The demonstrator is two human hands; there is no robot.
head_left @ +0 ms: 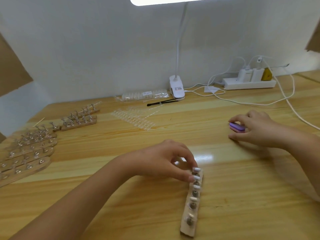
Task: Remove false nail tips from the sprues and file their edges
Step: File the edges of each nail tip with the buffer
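A narrow wooden holder strip (pixel 188 220) with several metal stands lies near the front of the table, nail tips on its upper stands. My left hand (pixel 164 159) curls over the strip's far end, fingertips at a pale nail tip (pixel 196 169) on the top stand. To the right, my right hand (pixel 256 127) grips a purple buffer block (pixel 236 126) just above the table. Clear sprues of nail tips (pixel 133 118) lie at mid table.
Several more wooden holder strips (pixel 31 149) are stacked at the left. A bagged pack of tips (pixel 145 95), a black brush (pixel 161 102), a clip lamp (pixel 176 89) and a power strip (pixel 249 83) with trailing cables line the back wall.
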